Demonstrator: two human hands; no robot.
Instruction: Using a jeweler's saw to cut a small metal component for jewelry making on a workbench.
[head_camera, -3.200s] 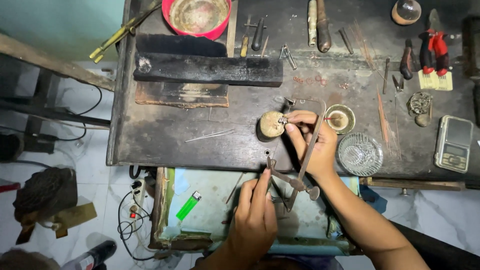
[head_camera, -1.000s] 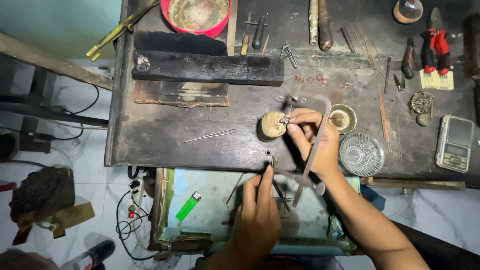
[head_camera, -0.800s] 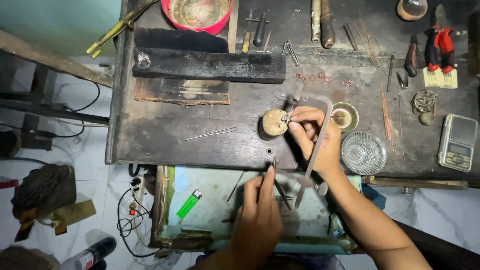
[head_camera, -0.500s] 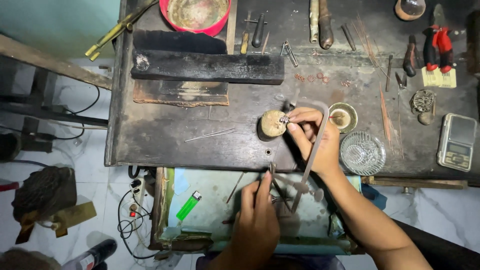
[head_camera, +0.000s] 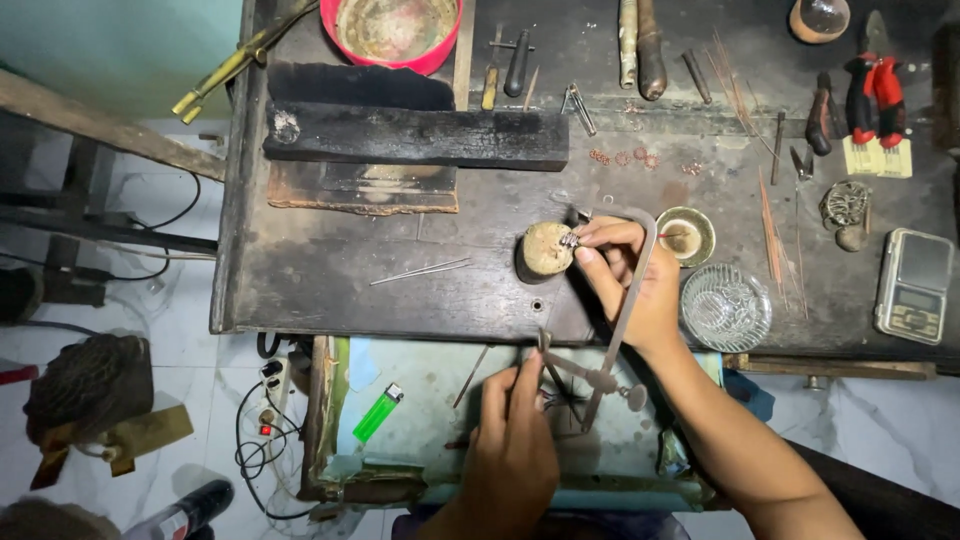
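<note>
While your right hand (head_camera: 625, 275) pinches a small metal piece (head_camera: 570, 241) with thumb and fingertips closed on it against the round wooden block (head_camera: 545, 250) near the front edge of the dark surface (head_camera: 330, 290), your left hand (head_camera: 515, 440) sits lower, over the open pale drawer (head_camera: 420, 375), fingers curled round the handle end of the jeweller's saw (head_camera: 615, 320). The saw's frame runs up across your right hand toward the block, with a small brass dish (head_camera: 690, 235) and a glass bowl (head_camera: 725, 308) just beside that hand and a green lighter (head_camera: 378, 412) lying in the drawer
</note>
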